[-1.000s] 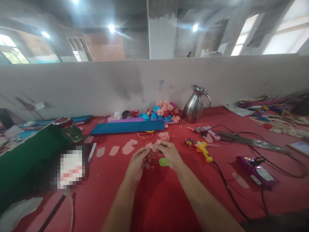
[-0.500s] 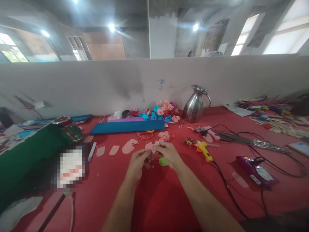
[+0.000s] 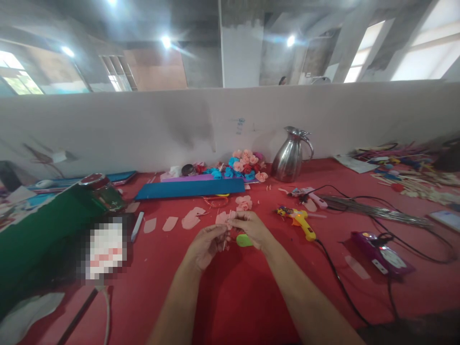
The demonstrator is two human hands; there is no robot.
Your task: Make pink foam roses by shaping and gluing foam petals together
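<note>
Both of my hands meet over the middle of the red table. My left hand [image 3: 205,243] is closed, its fingers round a thin pale stick [image 3: 224,242] that stands nearly upright. Beside it my right hand [image 3: 250,229] pinches a pink crepe-paper petal [image 3: 231,221] at the stick's upper end; the fingers partly hide it. More pink paper [image 3: 221,218] shows just behind the fingertips. A bright green piece [image 3: 244,240] lies under my right hand. Just beyond are a pink paper rose [image 3: 244,203] and a pink paper strip [image 3: 193,218].
Loose pink petals [image 3: 170,223] lie to the left. A blue paper roll [image 3: 190,189], a heap of paper flowers [image 3: 247,163] and a steel jug [image 3: 288,155] stand behind. At right are a yellow glue gun [image 3: 302,224], its cable, and a purple power strip [image 3: 383,254].
My left hand has shifted slightly down and left, its fingers loosened a little. The thin stick now shows between my hands. My right hand stays almost in place.
</note>
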